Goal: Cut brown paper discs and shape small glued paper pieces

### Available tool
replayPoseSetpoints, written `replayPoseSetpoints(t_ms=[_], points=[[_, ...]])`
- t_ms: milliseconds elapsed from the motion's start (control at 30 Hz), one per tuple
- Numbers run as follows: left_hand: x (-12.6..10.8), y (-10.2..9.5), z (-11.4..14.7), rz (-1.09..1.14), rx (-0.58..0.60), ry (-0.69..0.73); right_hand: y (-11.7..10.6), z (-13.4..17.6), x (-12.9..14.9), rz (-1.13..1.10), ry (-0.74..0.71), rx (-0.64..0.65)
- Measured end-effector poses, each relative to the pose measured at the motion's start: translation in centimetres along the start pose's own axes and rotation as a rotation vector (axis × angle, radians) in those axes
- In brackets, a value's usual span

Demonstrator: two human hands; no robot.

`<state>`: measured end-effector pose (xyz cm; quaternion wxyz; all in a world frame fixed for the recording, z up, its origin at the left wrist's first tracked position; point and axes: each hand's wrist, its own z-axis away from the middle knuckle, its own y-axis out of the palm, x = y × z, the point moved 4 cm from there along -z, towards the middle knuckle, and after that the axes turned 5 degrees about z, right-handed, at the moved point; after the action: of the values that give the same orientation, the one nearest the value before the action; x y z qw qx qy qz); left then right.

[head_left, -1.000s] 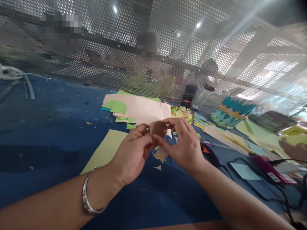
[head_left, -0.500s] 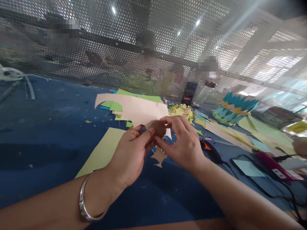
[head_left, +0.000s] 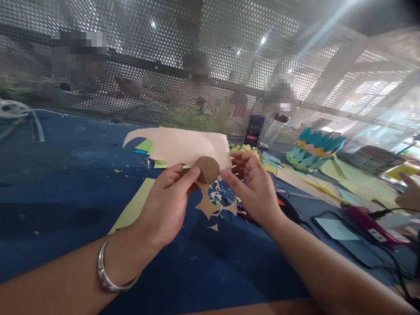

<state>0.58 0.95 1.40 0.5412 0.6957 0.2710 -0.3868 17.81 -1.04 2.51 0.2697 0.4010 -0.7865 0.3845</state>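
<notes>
My left hand [head_left: 170, 201], with a silver bangle at the wrist, pinches a round brown cardboard disc [head_left: 210, 170] by its left edge. The flat face of the disc is turned up toward me. Just to the disc's right is my right hand [head_left: 254, 186], its thumb and fingers apart and nothing between them. Beyond the disc a pale pink paper sheet [head_left: 187, 146] with a curved cut-out edge lies over a stack of green and blue paper. Brown offcuts with curved edges [head_left: 206, 205] rest below the disc, among small scraps of paper.
A dark glue gun [head_left: 288, 205] is right of my right hand, with a magenta power strip [head_left: 369, 223] and cables further right. Behind are a blue-green paper crown [head_left: 315, 151], a glass bottle [head_left: 274, 131] and a phone [head_left: 254, 133]. Another person's hand [head_left: 408, 192] shows at the right edge.
My right hand has let go of the disc, opened and drawn slightly right. The disc, now in my left hand alone, shows its full face. Both hands have shifted a little.
</notes>
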Motion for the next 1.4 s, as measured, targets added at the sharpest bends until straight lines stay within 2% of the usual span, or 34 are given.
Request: replayPoseSetpoints(t_ms=[133, 300, 433, 533, 700, 800, 967, 1100, 1300, 1400], points=[[0.0, -0.1, -0.1, -0.063, 0.033, 0.047, 1.0, 0.1, -0.5, -0.335, 0.182, 0.089], [0.2, -0.1, 0.2, -0.218, 0.047, 0.059, 1.4, 0.5, -0.1, -0.458, 0.278, 0.134], [0.5, -0.3, 0.2, -0.271, 0.035, -0.014, 1.5, 0.7, -0.4, -0.482, 0.309, 0.143], [0.3, -0.5, -0.2, -0.149, 0.023, -0.036, 1.4, 0.7, -0.4, -0.460, 0.287, 0.135], [0.5, -0.6, -0.8, -0.051, 0.102, -0.127, 1.2, 0.7, -0.1, -0.478, 0.294, 0.141], [0.6, -0.7, -0.9, -0.015, 0.049, -0.154, 1.1, 0.6, 0.0, -0.465, 0.281, 0.136], [0.0, -0.5, -0.4, -0.038, -0.032, -0.110, 1.3, 0.7, -0.3, -0.480, 0.274, 0.126], [-0.4, -0.3, -0.1, -0.103, -0.006, -0.077, 1.4, 0.7, -0.4, -0.482, 0.269, 0.137], [0.0, -0.6, -0.2, -0.077, -0.026, -0.134, 1.4, 0.6, -0.7, -0.451, 0.281, 0.132], [0.0, -0.3, -0.1, -0.084, 0.005, -0.123, 1.5, 0.6, -0.8, -0.448, 0.280, 0.146]])
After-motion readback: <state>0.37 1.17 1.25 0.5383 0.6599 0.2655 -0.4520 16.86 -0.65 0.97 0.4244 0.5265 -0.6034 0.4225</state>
